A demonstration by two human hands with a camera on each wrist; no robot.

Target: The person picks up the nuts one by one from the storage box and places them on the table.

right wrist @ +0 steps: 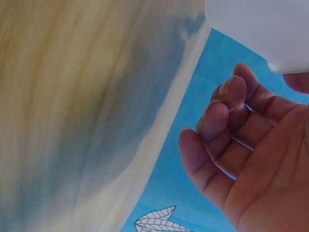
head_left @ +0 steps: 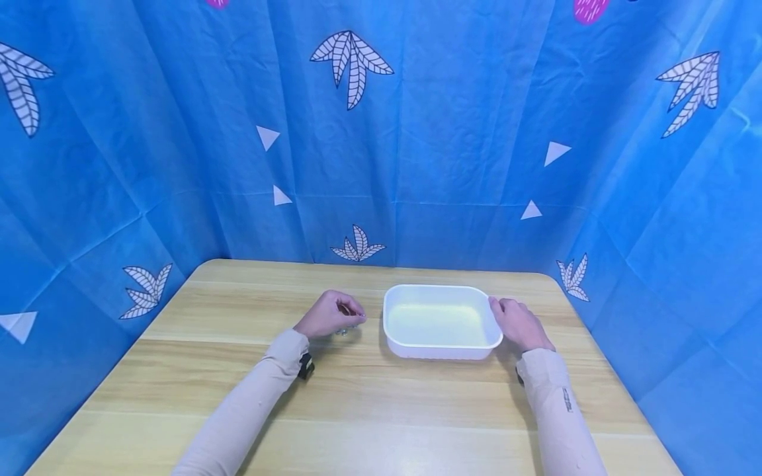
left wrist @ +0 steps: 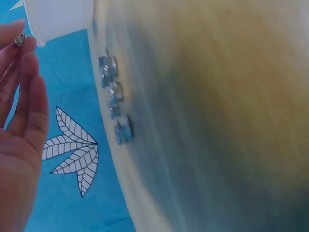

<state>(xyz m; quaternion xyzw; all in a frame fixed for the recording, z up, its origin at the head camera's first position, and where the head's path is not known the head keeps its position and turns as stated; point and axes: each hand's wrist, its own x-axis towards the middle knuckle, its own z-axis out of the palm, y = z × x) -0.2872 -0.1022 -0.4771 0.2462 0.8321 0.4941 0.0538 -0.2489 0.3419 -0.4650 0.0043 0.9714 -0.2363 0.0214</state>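
Observation:
My left hand is held just over the table, left of a white plastic tub. Thumb and fingertips pinch a small shiny metal piece with a round end, too small to name its kind. Beneath this hand, several similar small metal pieces lie in a short row on the wood. My right hand holds the tub at its right rim. Its thumb lies at the rim, and the other fingers curl loosely outside the wall, beneath the lip.
The tub stands upright on a light wooden table, its inside bare. Blue curtains with leaf prints hang behind the table and along both sides. A dark band circles the left wrist over a light sleeve.

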